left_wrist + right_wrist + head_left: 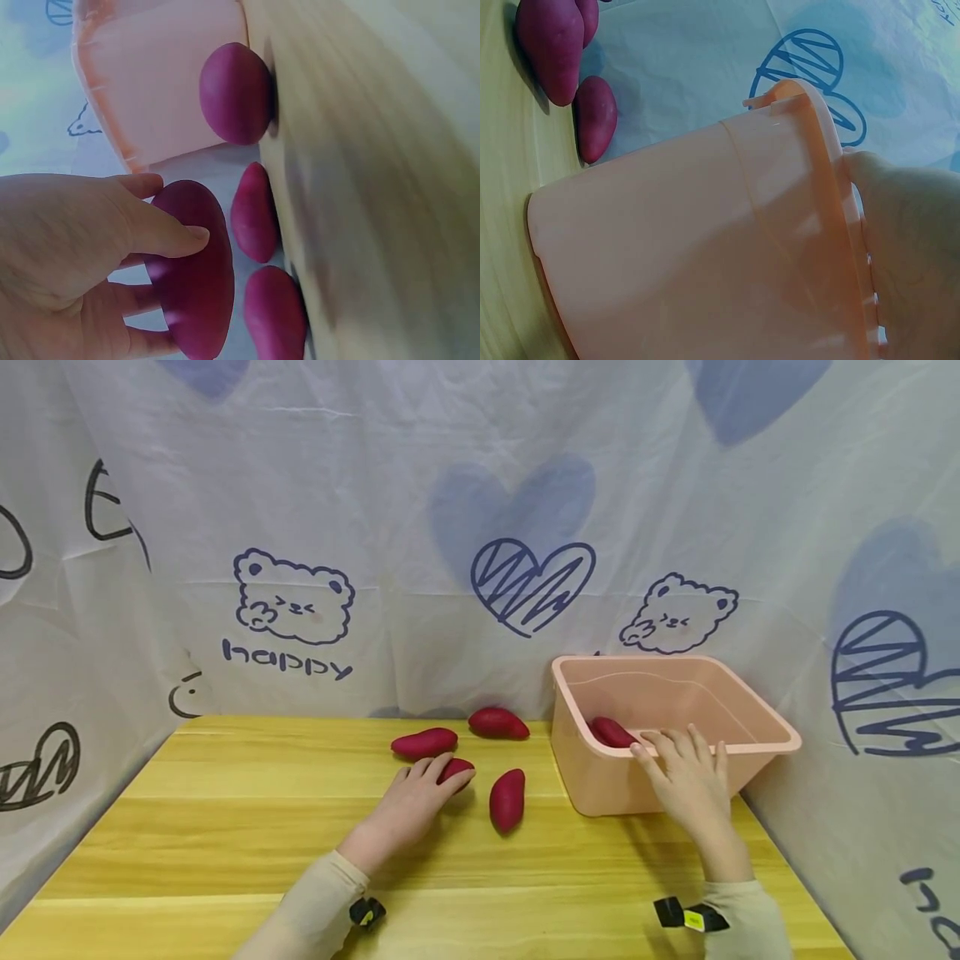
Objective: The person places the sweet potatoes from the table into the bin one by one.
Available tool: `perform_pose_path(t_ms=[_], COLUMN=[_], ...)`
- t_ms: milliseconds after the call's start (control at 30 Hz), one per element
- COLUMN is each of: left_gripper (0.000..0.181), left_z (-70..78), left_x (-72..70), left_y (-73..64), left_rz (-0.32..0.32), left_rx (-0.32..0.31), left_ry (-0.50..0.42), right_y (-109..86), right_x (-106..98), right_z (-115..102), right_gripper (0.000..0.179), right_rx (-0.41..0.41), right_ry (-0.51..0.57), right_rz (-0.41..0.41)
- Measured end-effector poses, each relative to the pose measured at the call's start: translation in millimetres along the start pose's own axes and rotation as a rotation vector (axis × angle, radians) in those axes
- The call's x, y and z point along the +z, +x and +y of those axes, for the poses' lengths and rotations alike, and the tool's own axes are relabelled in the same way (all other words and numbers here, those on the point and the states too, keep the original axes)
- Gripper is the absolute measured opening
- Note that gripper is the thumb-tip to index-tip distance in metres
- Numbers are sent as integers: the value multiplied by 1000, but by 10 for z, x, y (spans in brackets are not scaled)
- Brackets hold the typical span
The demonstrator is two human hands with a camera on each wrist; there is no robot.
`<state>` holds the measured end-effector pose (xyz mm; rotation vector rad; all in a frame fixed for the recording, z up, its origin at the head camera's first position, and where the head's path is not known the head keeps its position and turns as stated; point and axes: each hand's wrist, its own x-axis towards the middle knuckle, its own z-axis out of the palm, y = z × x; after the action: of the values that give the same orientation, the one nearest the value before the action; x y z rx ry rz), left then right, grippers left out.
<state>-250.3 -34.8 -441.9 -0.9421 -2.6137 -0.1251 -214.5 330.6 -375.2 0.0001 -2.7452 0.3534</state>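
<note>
My left hand (408,806) grips a purple-red sweet potato (196,274), its thumb across one side and its fingers behind, in the left wrist view. Beside it on the table are a sweet potato (424,742) at the back left, another sweet potato (498,723) behind, and one more sweet potato (507,802) to the right. At the near rim of a pink plastic bin (615,789), my right hand (688,781) has its fingers spread over the opening, holding nothing. Inside the bin a sweet potato (612,732) lies near the left wall.
The wooden table (187,843) ends at a white patterned cloth (390,610) hanging along its back and sides. The bin stands at the table's back right, close to that cloth.
</note>
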Motion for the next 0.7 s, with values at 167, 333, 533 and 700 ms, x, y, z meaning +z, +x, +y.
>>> perform_pose_path(t_ms=[167, 333, 533, 700], left_gripper=[52, 52, 57, 61], left_z=[53, 89, 111, 143], left_x=[-106, -203, -286, -394], left_y=[98, 201, 324, 443], left_rz=[24, 42, 28, 10], left_rx=[22, 41, 51, 52], left_ry=[12, 29, 40, 69], right_y=[-6, -7, -4, -3], right_x=[5, -2, 6, 5], right_z=[3, 3, -2, -4], right_gripper=[59, 58, 59, 59], right_rx=[3, 2, 1, -2], right_ry=[-1, 1, 6, 7], right_rz=[3, 7, 2, 5])
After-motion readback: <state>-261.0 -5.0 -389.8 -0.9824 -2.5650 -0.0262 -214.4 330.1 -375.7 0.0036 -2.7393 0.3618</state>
